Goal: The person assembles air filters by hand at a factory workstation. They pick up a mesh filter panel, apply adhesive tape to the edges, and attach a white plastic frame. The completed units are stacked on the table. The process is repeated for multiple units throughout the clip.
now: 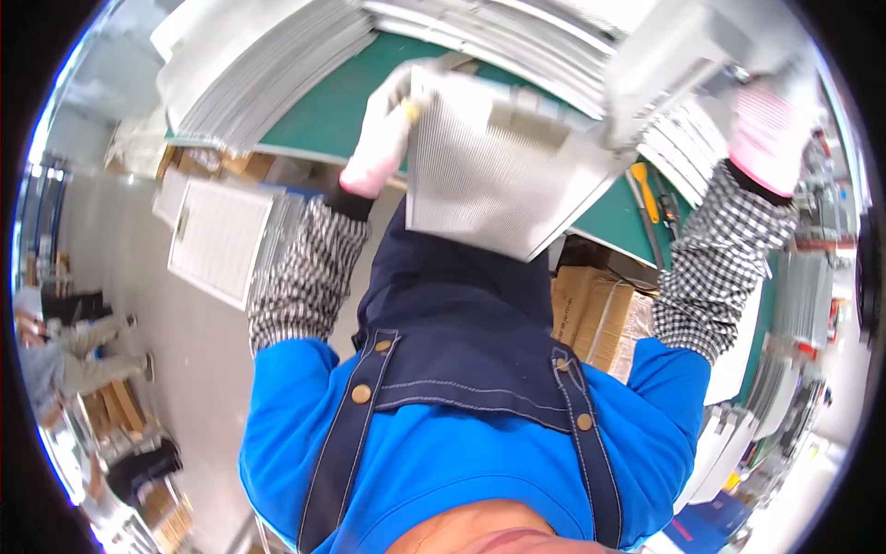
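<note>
My left hand, in a white and pink glove, is closed on the upper left corner of a flat ribbed white panel. The panel is tilted in front of my body, over the table's near edge, with a beige rectangle near its top. My right hand, gloved in pink and white, is raised at the far right. It is beside a blurred grey-white piece that overlaps the panel's right side. Motion blur smears the right fingers, so I cannot make out whether they grip that piece.
Stacks of thin white panels line the green table. A yellow-handled tool lies at its right. More framed panels stand at the left, below table height. Cardboard boxes sit under the table. Another person is far left.
</note>
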Demonstrator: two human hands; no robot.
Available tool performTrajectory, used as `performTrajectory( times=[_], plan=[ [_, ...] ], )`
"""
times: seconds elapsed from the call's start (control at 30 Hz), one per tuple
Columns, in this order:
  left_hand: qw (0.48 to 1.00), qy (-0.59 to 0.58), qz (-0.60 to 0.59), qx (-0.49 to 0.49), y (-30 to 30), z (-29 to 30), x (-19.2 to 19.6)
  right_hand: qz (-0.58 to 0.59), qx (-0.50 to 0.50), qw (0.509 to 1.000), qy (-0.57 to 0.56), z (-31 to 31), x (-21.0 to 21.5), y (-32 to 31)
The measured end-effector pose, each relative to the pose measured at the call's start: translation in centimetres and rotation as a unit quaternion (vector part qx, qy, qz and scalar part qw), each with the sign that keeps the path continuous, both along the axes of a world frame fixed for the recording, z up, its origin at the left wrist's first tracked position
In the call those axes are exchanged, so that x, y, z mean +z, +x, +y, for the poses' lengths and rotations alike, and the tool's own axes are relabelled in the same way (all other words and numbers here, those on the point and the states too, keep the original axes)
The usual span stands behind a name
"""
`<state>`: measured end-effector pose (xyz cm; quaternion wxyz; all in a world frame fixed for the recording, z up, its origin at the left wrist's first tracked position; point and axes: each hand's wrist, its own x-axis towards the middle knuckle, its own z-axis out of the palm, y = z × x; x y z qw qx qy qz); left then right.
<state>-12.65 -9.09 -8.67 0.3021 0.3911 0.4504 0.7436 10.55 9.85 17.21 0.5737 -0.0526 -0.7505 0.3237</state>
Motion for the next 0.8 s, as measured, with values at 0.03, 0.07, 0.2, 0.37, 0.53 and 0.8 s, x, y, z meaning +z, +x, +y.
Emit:
performTrajectory(
  times=[0.03,0.07,0.2,0.37,0.53,0.8],
  plan=[
    [0.999,-0.026,0.034,-0.024,0.6,-0.4,1.0,0.022,0.021,0.998,-0.046,-0.3,0.0,-0.1],
    [0.995,-0.051,0.071,-0.046,0.9,-0.8,1.8,0.041,0.039,0.995,-0.080,-0.5,0.2,-0.3],
    [0.952,-0.072,0.298,0.014,2.2,-1.4,9.0,0.080,0.116,0.976,-0.168,-1.6,0.4,-1.7],
    [0.727,-0.076,0.681,0.052,7.5,0.5,10.7,0.062,0.145,0.978,-0.139,-4.2,1.1,-1.5],
    [0.699,-0.150,0.693,0.095,10.1,0.8,9.4,0.049,0.189,0.962,-0.190,-3.9,0.8,-1.8],
    [0.710,-0.090,0.686,0.132,9.8,0.7,7.4,-0.004,0.173,0.957,-0.232,-4.4,0.4,-2.0]
  ],
)
